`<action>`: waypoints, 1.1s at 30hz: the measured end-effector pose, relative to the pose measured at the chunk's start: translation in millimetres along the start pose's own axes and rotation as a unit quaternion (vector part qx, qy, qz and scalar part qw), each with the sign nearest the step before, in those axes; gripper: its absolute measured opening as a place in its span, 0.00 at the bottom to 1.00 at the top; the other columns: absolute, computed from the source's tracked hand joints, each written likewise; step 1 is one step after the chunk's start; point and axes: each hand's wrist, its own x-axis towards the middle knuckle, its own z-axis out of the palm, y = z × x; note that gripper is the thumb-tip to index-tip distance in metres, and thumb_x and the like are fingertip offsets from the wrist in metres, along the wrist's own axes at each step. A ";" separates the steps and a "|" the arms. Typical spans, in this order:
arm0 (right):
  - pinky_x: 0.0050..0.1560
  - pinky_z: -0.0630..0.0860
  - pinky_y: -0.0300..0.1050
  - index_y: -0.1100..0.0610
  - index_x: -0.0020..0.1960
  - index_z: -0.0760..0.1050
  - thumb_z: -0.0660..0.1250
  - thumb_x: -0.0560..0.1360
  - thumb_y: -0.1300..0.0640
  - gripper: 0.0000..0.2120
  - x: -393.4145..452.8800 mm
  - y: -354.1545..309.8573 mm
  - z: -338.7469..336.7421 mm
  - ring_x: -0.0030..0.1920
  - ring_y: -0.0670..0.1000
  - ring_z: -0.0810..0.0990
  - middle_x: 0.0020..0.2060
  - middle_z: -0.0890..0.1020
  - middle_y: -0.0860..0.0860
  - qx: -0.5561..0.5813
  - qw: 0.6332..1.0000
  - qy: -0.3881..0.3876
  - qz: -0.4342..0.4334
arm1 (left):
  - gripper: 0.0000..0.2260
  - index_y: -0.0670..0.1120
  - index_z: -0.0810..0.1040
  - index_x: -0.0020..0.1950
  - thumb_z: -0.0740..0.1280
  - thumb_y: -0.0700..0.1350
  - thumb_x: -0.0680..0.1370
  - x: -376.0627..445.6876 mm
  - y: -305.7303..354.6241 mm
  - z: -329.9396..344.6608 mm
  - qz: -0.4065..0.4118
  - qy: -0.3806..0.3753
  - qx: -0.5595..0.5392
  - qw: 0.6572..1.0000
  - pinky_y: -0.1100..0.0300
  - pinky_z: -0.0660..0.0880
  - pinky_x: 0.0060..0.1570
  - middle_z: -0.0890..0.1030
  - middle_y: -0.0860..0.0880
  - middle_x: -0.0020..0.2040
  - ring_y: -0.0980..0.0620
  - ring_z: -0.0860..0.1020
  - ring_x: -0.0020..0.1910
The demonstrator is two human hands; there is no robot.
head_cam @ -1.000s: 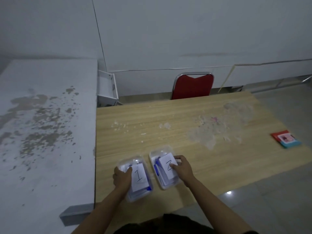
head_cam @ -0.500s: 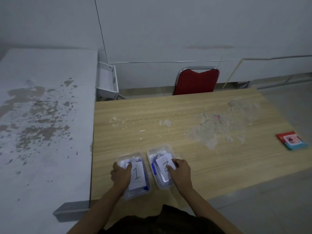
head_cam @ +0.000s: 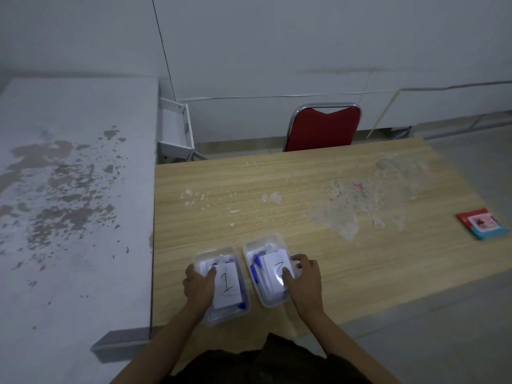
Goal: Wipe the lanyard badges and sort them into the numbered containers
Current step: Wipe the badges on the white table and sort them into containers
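At the near edge of the wooden table (head_cam: 360, 261), two clear containers lie side by side, long axes pointing away; left hand (head_cam: 198, 284) grasps container 1 (head_cam: 221, 284); right hand (head_cam: 303, 278) grasps container 2 (head_cam: 267, 273).

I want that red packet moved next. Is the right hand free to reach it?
Probably not yet: the right hand grips container 2, and the red packet lies far off by the table's right edge, nothing between.

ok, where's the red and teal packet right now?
In the head view, the red and teal packet lies flat at the wooden table's far right edge, well away from the two numbered containers and both hands.
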 end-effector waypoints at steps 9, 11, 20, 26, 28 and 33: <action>0.50 0.75 0.45 0.53 0.54 0.75 0.68 0.77 0.57 0.06 2.6 2.6 0.0 0.53 0.51 0.73 0.52 0.73 0.52 -0.026 0.999 0.016 -0.012 | 0.30 0.43 0.57 0.76 0.66 0.50 0.79 -0.6 -1.8 -0.9 0.007 -0.005 -0.012 1.000 0.40 0.68 0.66 0.66 0.36 0.70 0.35 0.69 0.66; 0.50 0.75 0.45 0.53 0.54 0.75 0.68 0.77 0.57 0.07 4.2 2.1 -1.7 0.52 0.51 0.73 0.52 0.73 0.51 -0.020 0.999 0.022 -0.012 | 0.29 0.42 0.58 0.76 0.66 0.49 0.79 -1.7 -2.0 -0.6 0.009 0.002 -0.011 1.000 0.40 0.68 0.66 0.67 0.36 0.69 0.36 0.69 0.66; 0.41 0.69 0.32 0.53 0.53 0.76 0.71 0.74 0.60 0.09 14.1 3.3 -5.9 0.48 0.48 0.75 0.49 0.76 0.51 0.013 1.000 0.028 -0.005 | 0.24 0.39 0.65 0.71 0.64 0.50 0.80 0.2 -5.5 -6.7 0.000 -0.001 -0.007 1.000 0.41 0.73 0.61 0.73 0.37 0.63 0.38 0.74 0.60; 0.45 0.73 0.34 0.61 0.57 0.79 0.72 0.74 0.62 0.12 26.5 7.2 -4.8 0.49 0.53 0.81 0.48 0.82 0.55 0.088 0.992 0.006 0.088 | 0.15 0.38 0.74 0.58 0.60 0.49 0.81 7.7 -16.9 -13.3 0.014 -0.062 -0.004 0.998 0.55 0.76 0.40 0.80 0.39 0.51 0.43 0.80 0.46; 0.48 0.75 0.37 0.62 0.57 0.81 0.72 0.74 0.61 0.12 30.2 9.5 -3.5 0.50 0.52 0.82 0.49 0.84 0.55 0.091 0.989 -0.008 0.113 | 0.12 0.39 0.78 0.50 0.60 0.47 0.81 8.2 -21.7 -15.4 0.038 -0.081 0.006 0.996 0.58 0.74 0.34 0.82 0.43 0.44 0.45 0.81 0.41; 0.50 0.77 0.43 0.59 0.59 0.82 0.72 0.75 0.56 0.14 38.6 20.3 -4.6 0.47 0.48 0.81 0.49 0.84 0.49 0.099 0.983 -0.069 0.139 | 0.12 0.40 0.77 0.44 0.58 0.42 0.82 4.5 -24.3 -19.3 0.036 -0.078 0.035 0.996 0.56 0.74 0.38 0.80 0.42 0.42 0.44 0.79 0.41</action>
